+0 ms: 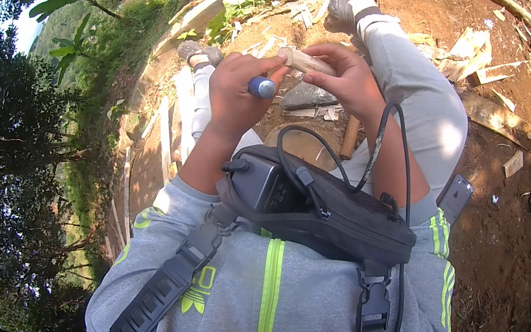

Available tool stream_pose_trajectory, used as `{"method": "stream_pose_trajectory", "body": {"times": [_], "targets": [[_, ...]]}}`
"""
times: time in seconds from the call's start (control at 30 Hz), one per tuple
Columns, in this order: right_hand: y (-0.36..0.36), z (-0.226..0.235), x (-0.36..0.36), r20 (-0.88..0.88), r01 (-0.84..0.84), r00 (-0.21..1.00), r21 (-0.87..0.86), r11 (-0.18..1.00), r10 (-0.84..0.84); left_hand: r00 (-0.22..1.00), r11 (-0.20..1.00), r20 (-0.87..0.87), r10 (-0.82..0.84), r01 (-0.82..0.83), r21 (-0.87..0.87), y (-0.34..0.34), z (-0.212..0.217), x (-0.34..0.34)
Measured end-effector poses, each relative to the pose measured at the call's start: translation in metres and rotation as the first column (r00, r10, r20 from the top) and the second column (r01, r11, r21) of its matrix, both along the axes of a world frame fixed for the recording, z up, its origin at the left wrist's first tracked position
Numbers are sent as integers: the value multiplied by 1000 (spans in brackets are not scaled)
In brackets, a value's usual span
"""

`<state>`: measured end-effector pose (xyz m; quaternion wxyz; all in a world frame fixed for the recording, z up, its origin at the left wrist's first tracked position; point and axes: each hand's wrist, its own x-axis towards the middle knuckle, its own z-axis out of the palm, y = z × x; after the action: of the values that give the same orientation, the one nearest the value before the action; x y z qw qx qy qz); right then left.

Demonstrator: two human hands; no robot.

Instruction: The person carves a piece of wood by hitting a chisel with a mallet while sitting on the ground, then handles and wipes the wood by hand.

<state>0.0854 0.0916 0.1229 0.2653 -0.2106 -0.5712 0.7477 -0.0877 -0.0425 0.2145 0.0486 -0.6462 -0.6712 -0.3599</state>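
My right hand is wrapped round a short pale piece of wood, roughly rounded, in front of my body. The thumb and forefinger of my left hand touch the wood's left end. That hand is also closed round a tool with a blue, round-ended handle. Only the handle's butt sticks out toward me; the tool's other end is hidden behind my fingers, so its kind does not show.
Below my hands lie a dark flat stone and a brown stick. Wood offcuts and a plank litter the soil. A phone lies by my right thigh. A black chest bag trails a looping cable.
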Motion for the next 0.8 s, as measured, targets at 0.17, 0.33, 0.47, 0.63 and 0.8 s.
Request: {"method": "stream_pose_trajectory", "body": {"times": [0.17, 0.33, 0.47, 0.63, 0.8], "targets": [[-4, 10, 1, 28, 66, 997, 119, 991, -70, 987, 994, 116, 111, -109, -29, 0, -5, 3], [-5, 18, 5, -22, 219, 969, 530, 819, -245, 864, 921, 449, 229, -44, -386, 1, 2, -4], [-11, 21, 3, -25, 213, 969, 584, 783, -245, 771, 921, 597, 222, 36, -388, 0, -12, -9], [-15, 17, 0, -15, 155, 987, 324, 933, -159, 720, 906, 656, 227, 90, -413, 3, -8, -7], [-9, 24, 5, 189, -149, 974, 105, 983, 127, 718, 898, 672, 182, 158, -411, 2, -4, -7]]}}
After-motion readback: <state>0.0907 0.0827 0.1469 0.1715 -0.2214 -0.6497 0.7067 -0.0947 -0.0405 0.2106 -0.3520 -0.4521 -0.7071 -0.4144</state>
